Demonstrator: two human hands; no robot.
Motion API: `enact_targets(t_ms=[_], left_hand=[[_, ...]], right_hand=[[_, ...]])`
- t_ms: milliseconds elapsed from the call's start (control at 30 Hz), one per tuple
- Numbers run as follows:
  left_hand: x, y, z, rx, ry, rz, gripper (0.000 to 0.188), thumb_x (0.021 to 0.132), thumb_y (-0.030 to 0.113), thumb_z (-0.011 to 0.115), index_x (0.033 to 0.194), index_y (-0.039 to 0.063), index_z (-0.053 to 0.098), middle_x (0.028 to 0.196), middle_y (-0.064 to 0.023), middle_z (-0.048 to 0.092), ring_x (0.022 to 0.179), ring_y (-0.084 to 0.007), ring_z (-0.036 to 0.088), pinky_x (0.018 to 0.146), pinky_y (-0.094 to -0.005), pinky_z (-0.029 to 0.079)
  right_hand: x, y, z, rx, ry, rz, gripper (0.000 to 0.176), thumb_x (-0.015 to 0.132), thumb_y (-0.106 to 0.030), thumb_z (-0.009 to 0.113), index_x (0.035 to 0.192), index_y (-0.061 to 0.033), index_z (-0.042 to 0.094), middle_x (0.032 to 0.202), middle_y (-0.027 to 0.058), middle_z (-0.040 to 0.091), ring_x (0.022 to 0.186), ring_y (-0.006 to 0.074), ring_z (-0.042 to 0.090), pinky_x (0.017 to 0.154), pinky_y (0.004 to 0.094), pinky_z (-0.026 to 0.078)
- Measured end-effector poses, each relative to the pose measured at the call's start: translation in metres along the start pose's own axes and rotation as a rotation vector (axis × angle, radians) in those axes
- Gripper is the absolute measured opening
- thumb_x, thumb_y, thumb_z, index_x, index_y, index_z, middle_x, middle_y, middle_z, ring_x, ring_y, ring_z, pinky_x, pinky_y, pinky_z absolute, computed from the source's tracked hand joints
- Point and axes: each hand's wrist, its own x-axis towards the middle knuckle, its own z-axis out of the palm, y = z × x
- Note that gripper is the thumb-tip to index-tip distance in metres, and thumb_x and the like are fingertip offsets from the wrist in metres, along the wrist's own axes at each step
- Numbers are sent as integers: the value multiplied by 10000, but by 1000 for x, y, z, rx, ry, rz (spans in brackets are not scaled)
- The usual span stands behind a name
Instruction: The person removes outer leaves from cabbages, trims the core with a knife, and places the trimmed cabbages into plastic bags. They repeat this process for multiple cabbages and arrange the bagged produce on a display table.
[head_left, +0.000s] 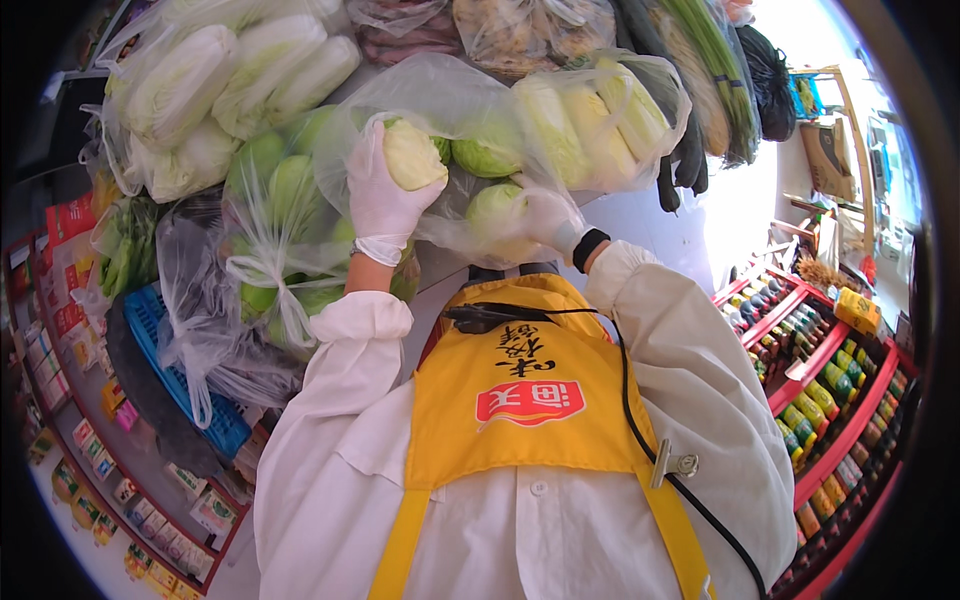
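My left hand (382, 187), in a thin white glove, grips a pale round cabbage (414, 155) above the mouth of a clear plastic bag (420, 82). My right hand (551, 214), gloved as well and with a black band at the wrist, is curled against the right side of a green cabbage (495, 206). Plastic film partly veils that hand and the cabbage's lower part. Between the hands and a little farther off, another green cabbage (487, 155) lies in the bag.
Bagged napa cabbages stand at the far left (184, 86) and right (592, 124). A knotted bag of green round vegetables (281, 217) sits left of my hands. A blue crate (180, 360) is lower left. Bottle shelves (817, 397) line the right; packet shelves (127, 465) the left.
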Motion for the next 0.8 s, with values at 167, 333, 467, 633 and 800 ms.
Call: enact_targets(t_ms=[167, 333, 467, 633, 800], left_hand=[[1, -4, -1, 58, -38, 10, 1118, 620, 425, 910, 1522, 25, 384, 1519, -206, 462, 1425, -361, 401, 1174, -438, 345], [-1, -3, -1, 44, -58, -1, 1117, 627, 427, 908, 1529, 38, 376, 1520, -186, 461, 1425, -359, 398, 1177, -439, 342], [0, -4, -3, 22, -67, -14, 1121, 628, 427, 907, 1536, 51, 370, 1510, -180, 468, 1419, -364, 400, 1177, -439, 340], [-3, -7, 2, 80, -68, -34, 1104, 637, 428, 898, 1547, 94, 369, 1523, -152, 460, 1412, -370, 397, 1161, -461, 343], [-5, -8, 11, 280, -84, 72, 1028, 659, 491, 853, 1530, 156, 422, 1529, -84, 468, 1405, -361, 384, 1142, -475, 339]], right_hand=[[-22, -8, -1, -23, 65, -102, 687, 685, -431, 863, 1234, -61, 680, 1386, 241, 583, 1357, 416, 474, 1141, 455, 386], [-29, -20, -2, -110, 213, -166, 828, 622, -434, 904, 1338, -136, 617, 1374, 278, 540, 1345, 499, 436, 1120, 536, 397], [-42, -20, -12, -45, 318, -218, 870, 649, -418, 899, 1397, -134, 557, 1390, 246, 529, 1329, 470, 460, 1117, 542, 411], [-42, -11, -28, 966, 406, 85, 848, 795, -397, 824, 1484, -86, 441, 1478, 175, 498, 1355, 371, 494, 1147, 518, 405], [-39, 3, -40, 2159, 54, 168, 763, 935, -472, 671, 1545, -117, 382, 1577, 101, 423, 1429, 329, 425, 1170, 455, 388]])
